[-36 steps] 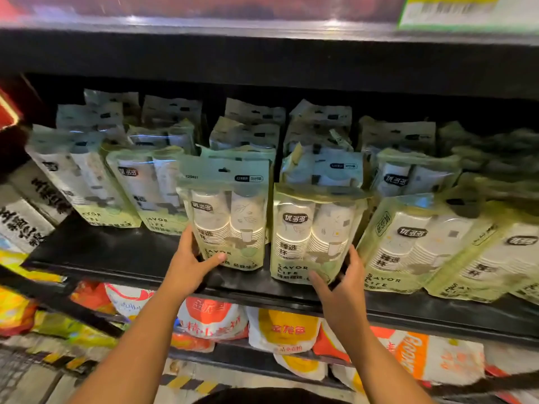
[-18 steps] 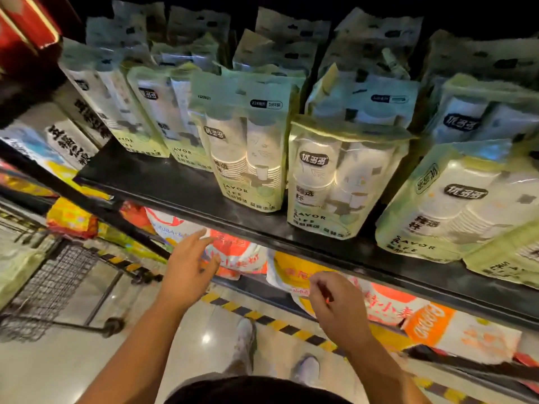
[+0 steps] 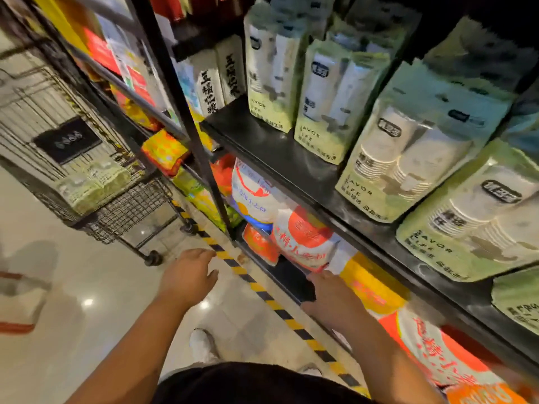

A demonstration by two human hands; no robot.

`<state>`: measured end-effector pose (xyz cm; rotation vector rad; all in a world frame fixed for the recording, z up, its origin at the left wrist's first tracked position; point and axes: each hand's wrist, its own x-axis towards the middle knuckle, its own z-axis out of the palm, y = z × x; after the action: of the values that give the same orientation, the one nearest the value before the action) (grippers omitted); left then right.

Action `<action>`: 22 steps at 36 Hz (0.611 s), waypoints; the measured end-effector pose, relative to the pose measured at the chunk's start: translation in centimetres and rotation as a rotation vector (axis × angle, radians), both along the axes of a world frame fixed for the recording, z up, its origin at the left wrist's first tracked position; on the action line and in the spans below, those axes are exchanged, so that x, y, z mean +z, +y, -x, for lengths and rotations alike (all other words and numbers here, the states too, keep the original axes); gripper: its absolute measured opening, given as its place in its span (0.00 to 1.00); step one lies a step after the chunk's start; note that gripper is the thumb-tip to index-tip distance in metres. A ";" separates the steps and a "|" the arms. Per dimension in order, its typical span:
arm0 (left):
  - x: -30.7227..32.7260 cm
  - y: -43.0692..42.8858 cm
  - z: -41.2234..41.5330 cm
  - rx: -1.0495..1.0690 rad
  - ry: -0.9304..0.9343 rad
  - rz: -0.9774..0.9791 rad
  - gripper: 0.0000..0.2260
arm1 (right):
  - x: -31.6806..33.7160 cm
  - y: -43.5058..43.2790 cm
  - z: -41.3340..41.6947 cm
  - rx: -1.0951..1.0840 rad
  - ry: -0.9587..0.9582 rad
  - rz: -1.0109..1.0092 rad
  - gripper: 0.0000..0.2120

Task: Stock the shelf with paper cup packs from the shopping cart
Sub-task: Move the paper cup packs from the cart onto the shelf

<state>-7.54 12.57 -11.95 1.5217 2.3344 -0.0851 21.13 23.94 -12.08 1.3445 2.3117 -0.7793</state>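
- While both hands are empty, the remaining paper cup packs (image 3: 93, 185) lie in the shopping cart (image 3: 128, 211), off to the left on the aisle floor; two green-and-white packs show through the wire, lying on their sides, one just beside the other
- Stocked packs (image 3: 408, 158) stand upright in rows on the black shelf (image 3: 280, 150) at upper right; front row leans slightly, with bare shelf board in front of the leftmost packs
- Step in hand, as judged: turning from shelf to cart to fetch the next packs
- To do it well: reach over the cart's rim rather than through the wire, take each pack by its body, not its thin top flap, and carry it upright so the printed face goes outward on the shelf; one pack per hand looks manageable
- Left hand (image 3: 189, 275): fingers spread loosely apart, palm down, holding nothing and touching nothing, in the air over the floor, pointed toward the cart but well apart from it
- Right hand (image 3: 329, 298): fingers relaxed, partly extended, holding nothing; it is in front of the lower shelf edge, near the orange-and-white bags (image 3: 303, 237); contact cannot be told from this view
- Yellow-and-black floor tape (image 3: 262, 293) runs along the shelf foot between the hands; view is motion-blurred
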 end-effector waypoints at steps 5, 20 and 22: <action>1.3 -2.3 6.4 0.087 -0.015 -0.031 0.22 | 1.5 -0.4 8.4 0.080 0.028 -0.023 0.32; 4.1 -10.8 29.1 0.408 0.044 -0.163 0.22 | 7.1 -3.8 35.5 0.286 0.042 0.000 0.29; 3.9 -12.0 30.6 0.452 0.027 -0.187 0.23 | 7.3 -3.7 37.8 0.306 0.038 -0.019 0.26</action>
<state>-38.13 0.61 -8.03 1.0324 2.7085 0.2317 -16.69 20.26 -4.79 0.9557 2.4795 -0.6897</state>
